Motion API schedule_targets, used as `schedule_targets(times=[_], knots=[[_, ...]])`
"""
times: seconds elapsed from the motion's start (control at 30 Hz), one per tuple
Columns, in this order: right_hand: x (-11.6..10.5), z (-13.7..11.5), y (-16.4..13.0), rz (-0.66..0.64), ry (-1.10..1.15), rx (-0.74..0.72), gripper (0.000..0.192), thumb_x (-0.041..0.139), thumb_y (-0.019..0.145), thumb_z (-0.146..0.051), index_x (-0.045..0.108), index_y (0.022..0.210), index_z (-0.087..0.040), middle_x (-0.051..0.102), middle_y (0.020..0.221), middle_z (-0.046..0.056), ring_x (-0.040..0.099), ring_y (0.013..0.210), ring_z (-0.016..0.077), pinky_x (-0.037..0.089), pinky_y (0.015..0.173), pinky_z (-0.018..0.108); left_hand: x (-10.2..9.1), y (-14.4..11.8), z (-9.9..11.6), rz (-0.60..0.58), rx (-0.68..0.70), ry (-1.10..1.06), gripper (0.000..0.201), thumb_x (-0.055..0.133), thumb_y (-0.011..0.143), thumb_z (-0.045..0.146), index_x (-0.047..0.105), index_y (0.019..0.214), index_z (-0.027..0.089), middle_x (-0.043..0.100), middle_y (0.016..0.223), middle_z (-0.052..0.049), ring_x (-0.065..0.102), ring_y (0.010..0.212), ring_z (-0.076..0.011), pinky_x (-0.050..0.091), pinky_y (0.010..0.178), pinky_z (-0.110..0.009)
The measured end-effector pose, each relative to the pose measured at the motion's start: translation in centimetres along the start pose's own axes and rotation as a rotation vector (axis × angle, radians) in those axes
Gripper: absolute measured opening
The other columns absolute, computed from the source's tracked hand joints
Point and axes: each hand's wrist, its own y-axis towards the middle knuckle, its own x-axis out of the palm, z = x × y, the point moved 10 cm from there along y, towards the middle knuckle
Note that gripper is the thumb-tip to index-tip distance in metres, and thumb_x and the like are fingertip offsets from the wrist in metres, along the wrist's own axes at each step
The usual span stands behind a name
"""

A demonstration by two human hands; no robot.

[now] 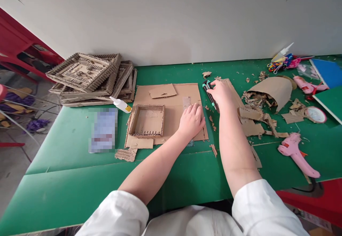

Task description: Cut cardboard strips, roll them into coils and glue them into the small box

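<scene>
My left hand (191, 122) rests on a flat cardboard sheet (173, 129), its fingers bent and close together. A clear strip, seemingly a ruler (186, 102), passes beneath it, and the hand hides its middle. Beyond the sheet's right edge, my right hand (221, 92) closes its fingers on a black and teal utility knife (208, 88), low over the table. A small open cardboard box (148, 120) with layered walls stands on the sheet's left part. Behind it lies a loose cardboard piece (162, 91).
Stacked corrugated cardboard trays (91, 75) stand at the back left. A white glue bottle (121, 104) leans by the sheet, near a blurred bluish rectangle (103, 131). To the right are cardboard scraps (252, 127), a tape roll (315, 114) and pink glue guns (298, 154). A wall backs the green table (80, 179).
</scene>
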Motion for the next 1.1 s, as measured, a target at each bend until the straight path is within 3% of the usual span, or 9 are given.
schedule_targets(times=[0.13, 0.3, 0.43, 0.57, 0.73, 1.0, 1.1], knots=[[1.1, -1.7, -1.2, -0.104, 0.03, -0.047, 0.009, 0.054, 0.079, -0.022, 0.063, 0.08, -0.02, 0.068, 0.081, 0.005, 0.063, 0.08, 0.0196, 0.048, 0.08, 0.035, -0.4, 0.3, -0.2, 0.018, -0.006, -0.03, 0.032, 0.045, 0.087, 0.019, 0.052, 0.116, 0.011, 0.058, 0.124, -0.015, 0.051, 0.119, -0.0252, 0.044, 0.1, -0.039], [3.4, 0.0, -4.0, -0.226, 0.1, 0.015, 0.006, 0.054, 0.078, -0.019, 0.059, 0.074, -0.02, 0.062, 0.064, 0.002, 0.059, 0.06, 0.0149, 0.051, 0.066, 0.031, -1.9, -0.5, 0.4, -0.044, 0.01, 0.0, 0.027, 0.046, 0.088, 0.022, 0.057, 0.11, 0.01, 0.059, 0.122, -0.016, 0.046, 0.126, -0.0283, 0.035, 0.109, -0.044], [4.1, 1.7, -7.2, -0.288, 0.198, 0.076, 0.007, 0.056, 0.079, -0.021, 0.058, 0.085, -0.021, 0.064, 0.074, 0.003, 0.061, 0.063, 0.0146, 0.052, 0.061, 0.029, -2.5, -3.5, 0.6, -0.187, 0.026, 0.029, 0.039, 0.051, 0.088, 0.04, 0.058, 0.116, 0.014, 0.05, 0.136, -0.017, 0.04, 0.132, -0.0352, 0.036, 0.107, -0.052], [4.3, 1.8, -9.5, -0.324, 0.346, 0.124, 0.016, 0.055, 0.08, -0.023, 0.059, 0.095, -0.022, 0.065, 0.09, 0.004, 0.062, 0.078, 0.0145, 0.053, 0.068, 0.028, -2.1, -6.2, 0.3, -0.232, 0.034, 0.016, 0.07, 0.057, 0.081, 0.054, 0.041, 0.138, 0.017, 0.033, 0.148, -0.021, 0.032, 0.135, -0.0395, 0.034, 0.104, -0.06], [4.2, 2.0, -10.2, -0.296, 0.519, 0.236, 0.024, 0.053, 0.082, -0.023, 0.055, 0.106, -0.022, 0.062, 0.096, 0.004, 0.06, 0.087, 0.0123, 0.052, 0.078, 0.027, -2.1, -6.8, -0.1, -0.163, 0.042, -0.035, 0.078, 0.062, 0.077, 0.055, 0.039, 0.14, 0.015, 0.027, 0.151, -0.023, 0.031, 0.136, -0.0412, 0.031, 0.106, -0.057], [4.9, 2.9, -10.3, -0.244, 0.724, 0.375, 0.033, 0.056, 0.082, -0.014, 0.048, 0.113, -0.023, 0.062, 0.084, 0.0, 0.061, 0.072, 0.0082, 0.052, 0.072, 0.025, -2.6, -7.2, 0.0, -0.095, 0.076, -0.065, 0.079, 0.063, 0.076, 0.053, 0.039, 0.14, 0.014, 0.027, 0.15, -0.024, 0.03, 0.136, -0.0423, 0.032, 0.105, -0.057], [5.2, 2.9, -10.2, -0.23, 0.762, 0.386, 0.033, 0.056, 0.085, -0.018, 0.049, 0.117, -0.02, 0.063, 0.092, 0.001, 0.061, 0.077, 0.0094, 0.053, 0.074, 0.028, -2.7, -7.1, 0.1, -0.079, 0.092, -0.042, 0.077, 0.063, 0.076, 0.052, 0.04, 0.14, 0.014, 0.029, 0.149, -0.023, 0.031, 0.135, -0.0421, 0.031, 0.106, -0.058]])
